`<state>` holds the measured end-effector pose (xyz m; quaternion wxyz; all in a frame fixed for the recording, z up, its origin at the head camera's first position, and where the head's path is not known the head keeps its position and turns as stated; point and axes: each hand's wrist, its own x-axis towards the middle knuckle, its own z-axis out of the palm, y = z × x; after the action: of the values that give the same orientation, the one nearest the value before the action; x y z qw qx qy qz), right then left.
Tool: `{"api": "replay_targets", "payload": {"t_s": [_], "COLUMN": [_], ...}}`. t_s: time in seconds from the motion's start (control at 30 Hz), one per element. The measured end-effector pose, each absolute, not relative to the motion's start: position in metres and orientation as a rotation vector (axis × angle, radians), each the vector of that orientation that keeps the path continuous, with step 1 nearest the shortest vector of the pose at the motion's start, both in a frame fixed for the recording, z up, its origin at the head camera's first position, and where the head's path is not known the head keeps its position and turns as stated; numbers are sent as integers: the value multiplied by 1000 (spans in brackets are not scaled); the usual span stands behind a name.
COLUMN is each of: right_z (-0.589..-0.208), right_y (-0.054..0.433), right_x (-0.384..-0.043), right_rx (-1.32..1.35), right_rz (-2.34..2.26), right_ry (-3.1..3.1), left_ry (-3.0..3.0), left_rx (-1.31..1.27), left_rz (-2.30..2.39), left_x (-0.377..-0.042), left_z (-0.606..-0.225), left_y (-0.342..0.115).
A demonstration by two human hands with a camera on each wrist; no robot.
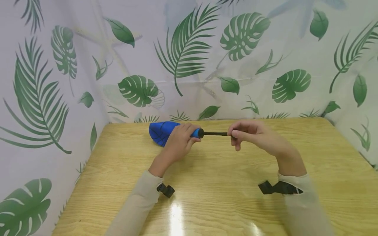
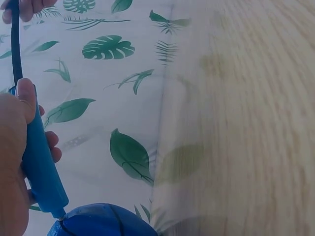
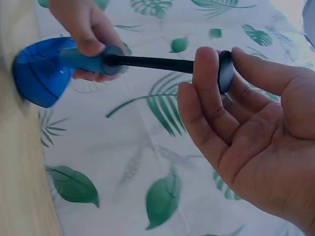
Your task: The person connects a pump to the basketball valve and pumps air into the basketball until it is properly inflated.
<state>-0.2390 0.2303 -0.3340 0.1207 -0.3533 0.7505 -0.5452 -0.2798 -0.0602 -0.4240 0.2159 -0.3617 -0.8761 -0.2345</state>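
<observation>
Covering the forearms, a pale left sleeve (image 1: 130, 206) and a pale right sleeve (image 1: 307, 209) lie closest, with a bright glare on the wood-grain tabletop (image 1: 224, 183) between them. At the left cuff sits a small black device (image 1: 166, 190), and at the right cuff a larger black mount (image 1: 267, 187).

Beyond the cuffs, both hands are on one blue pump (image 2: 43, 167), which lies roughly level across the view above the far part of the tabletop. The right hand (image 1: 262, 136) pinches the pump's round black handle (image 3: 225, 73), thumb on its outer face and fingers on the side toward the rod. A good length of the thin black rod (image 1: 215, 133) shows between the handle and the black collar (image 1: 200, 133) on the barrel's end. The left hand (image 1: 179, 141) grips the blue barrel, its thumb along one side and fingers wrapped around the other.

At the barrel's opposite end, the narrow tip meets a blue ball (image 1: 160, 132) with black lines, misshapen rather than round, near the tabletop's far edge. Behind everything hangs a white backdrop (image 1: 141, 59) printed with green leaves, palm fronds and faint starfish.
</observation>
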Motion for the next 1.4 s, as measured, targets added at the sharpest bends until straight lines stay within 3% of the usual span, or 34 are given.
{"api": "replay_targets", "payload": {"t_s": [0.2, 0.87, 1.4], "right_z": [-331, -382, -356], "right_y": [236, 181, 203], "right_x": [-238, -254, -248], "right_rx": [-1047, -865, -986], "right_rz": [-1619, -1642, -1540], "right_ry": [2223, 2122, 2074], "left_ry": [-2417, -2386, -2440], "left_rx": [-1023, -1094, -1096], "left_rz": [-657, -582, -705], "left_x": [-280, -270, -273], "left_z": [-424, -422, -418], "left_y": [-62, -47, -52]}}
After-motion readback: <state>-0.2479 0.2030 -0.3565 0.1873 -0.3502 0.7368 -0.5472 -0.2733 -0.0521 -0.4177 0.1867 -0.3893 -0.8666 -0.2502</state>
